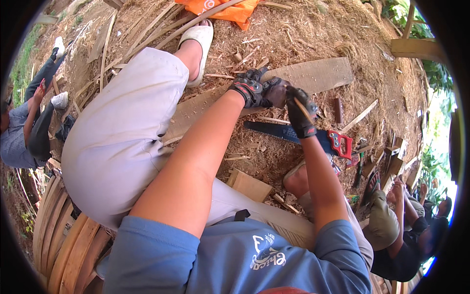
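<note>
Both my hands wear black work gloves and meet over a long, pale wooden plank (pixel 318 76) on the ground. My left hand (pixel 250 89) is closed at the plank's near edge, against a small brownish-grey piece (pixel 277 94) whose kind I cannot make out. Just to its right, my right hand (pixel 301 111) has its fingers curled at the same piece. A thin tan stick (pixel 304 109), pencil-like, crosses the right hand and seems gripped in it. Below that hand lies a handsaw with a dark blue blade (pixel 274 130) and a red handle (pixel 340 145).
Wood shavings and offcuts cover the ground. A brown block (pixel 338 110) lies right of my hands, a wood block (pixel 249 185) by my legs, a hammer (pixel 359 169) farther right. Curved boards (pixel 73 252) are stacked lower left. An orange bag (pixel 230 11) lies ahead. Other people sit left and right.
</note>
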{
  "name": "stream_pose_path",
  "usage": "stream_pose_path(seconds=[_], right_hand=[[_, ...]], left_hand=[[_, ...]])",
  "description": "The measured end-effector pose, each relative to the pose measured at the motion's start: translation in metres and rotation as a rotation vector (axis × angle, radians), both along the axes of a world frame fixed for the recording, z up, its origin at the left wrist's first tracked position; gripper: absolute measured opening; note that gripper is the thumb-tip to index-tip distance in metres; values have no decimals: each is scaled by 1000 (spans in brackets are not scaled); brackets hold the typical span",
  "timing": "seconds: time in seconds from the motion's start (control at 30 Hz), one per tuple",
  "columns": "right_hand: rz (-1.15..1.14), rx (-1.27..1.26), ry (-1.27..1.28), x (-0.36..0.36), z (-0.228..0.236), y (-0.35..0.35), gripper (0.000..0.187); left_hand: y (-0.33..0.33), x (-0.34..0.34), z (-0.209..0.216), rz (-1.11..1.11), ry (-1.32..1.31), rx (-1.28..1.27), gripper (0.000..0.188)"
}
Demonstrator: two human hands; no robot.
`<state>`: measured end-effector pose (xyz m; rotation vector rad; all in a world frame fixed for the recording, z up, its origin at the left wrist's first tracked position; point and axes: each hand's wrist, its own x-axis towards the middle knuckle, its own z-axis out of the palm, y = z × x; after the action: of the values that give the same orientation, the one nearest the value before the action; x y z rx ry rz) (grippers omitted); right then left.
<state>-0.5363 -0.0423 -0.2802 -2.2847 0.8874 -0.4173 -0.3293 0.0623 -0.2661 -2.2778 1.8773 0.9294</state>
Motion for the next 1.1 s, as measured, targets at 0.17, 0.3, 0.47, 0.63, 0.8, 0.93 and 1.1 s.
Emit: stream_pose_path(seconds=[0.17, 0.3, 0.47, 0.63, 0.8, 0.93, 1.1], right_hand=[[296, -180, 31, -7, -3, 3, 28], [323, -171, -114, -3, -4, 16, 31], [272, -143, -4, -13, -3, 1, 33], [169, -113, -73, -13, -9, -4, 28], [354, -333, 266, -6, -1, 4, 21], [354, -321, 8, 0, -5, 4, 18], [243, -96, 98, 12, 15, -21, 28]], left_hand=[[-1, 0, 3, -17, 7, 12, 96], [-4, 0, 4, 20, 13, 27, 99], [-4, -1, 12, 7, 30, 8, 97], [-6, 0, 5, 1, 8, 12, 97], [-2, 4, -9, 24, 11, 5, 99], [-6, -2, 6, 24, 39, 32, 102], [-2, 1, 0, 24, 18, 6, 101]])
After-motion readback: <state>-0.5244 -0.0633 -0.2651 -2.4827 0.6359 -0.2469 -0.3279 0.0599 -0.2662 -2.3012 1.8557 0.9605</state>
